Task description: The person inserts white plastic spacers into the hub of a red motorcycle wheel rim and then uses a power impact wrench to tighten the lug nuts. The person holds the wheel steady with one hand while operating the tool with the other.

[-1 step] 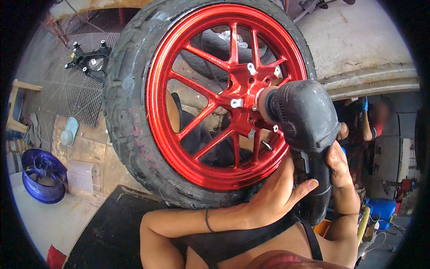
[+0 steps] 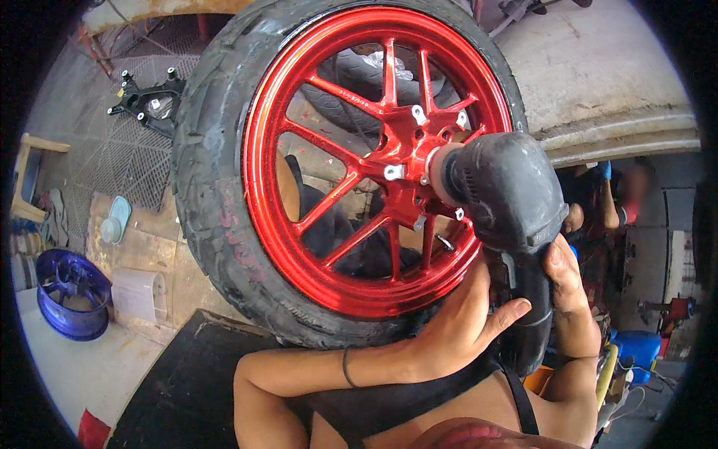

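My left hand is lying half open, fingers spread, its thumb pressing on the dark grip of the power tool. My right hand is wrapping closed around the same grip from the right. The tool's head is pushing against the hub of the red wheel, which is standing upright in its black tyre, near edge resting on a black mat. A blue rim is lying far left on the floor.
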The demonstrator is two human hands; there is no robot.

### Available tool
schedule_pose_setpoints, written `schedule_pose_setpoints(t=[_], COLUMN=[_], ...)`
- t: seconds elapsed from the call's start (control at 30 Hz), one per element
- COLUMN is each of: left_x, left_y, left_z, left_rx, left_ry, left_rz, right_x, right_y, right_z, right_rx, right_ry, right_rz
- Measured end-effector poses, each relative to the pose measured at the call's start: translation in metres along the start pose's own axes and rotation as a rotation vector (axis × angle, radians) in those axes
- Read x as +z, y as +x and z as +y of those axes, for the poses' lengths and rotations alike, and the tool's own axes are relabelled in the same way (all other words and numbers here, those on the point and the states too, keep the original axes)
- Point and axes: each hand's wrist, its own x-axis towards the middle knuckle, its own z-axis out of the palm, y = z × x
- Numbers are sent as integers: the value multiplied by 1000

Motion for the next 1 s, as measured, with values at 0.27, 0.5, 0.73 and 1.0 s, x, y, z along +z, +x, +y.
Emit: schedule_pose_setpoints(t=[0.27, 0.5, 0.73, 1.0], left_x=[-1, -3, -3, -1], left_y=[4, 5, 5, 5], left_z=[-2, 1, -1, 0], left_rx=[21, 15, 60, -3], left_ry=[-24, -51, 0, 28], left_rz=[-10, -24, -33, -4], right_x=[-2, 1, -1, 2], right_y=[3, 4, 2, 0], right_z=[4, 2, 2, 2], right_rx=[-18, -27, 2, -19], right_ry=[-28, -7, 8, 10], right_rz=[46, 41, 56, 100])
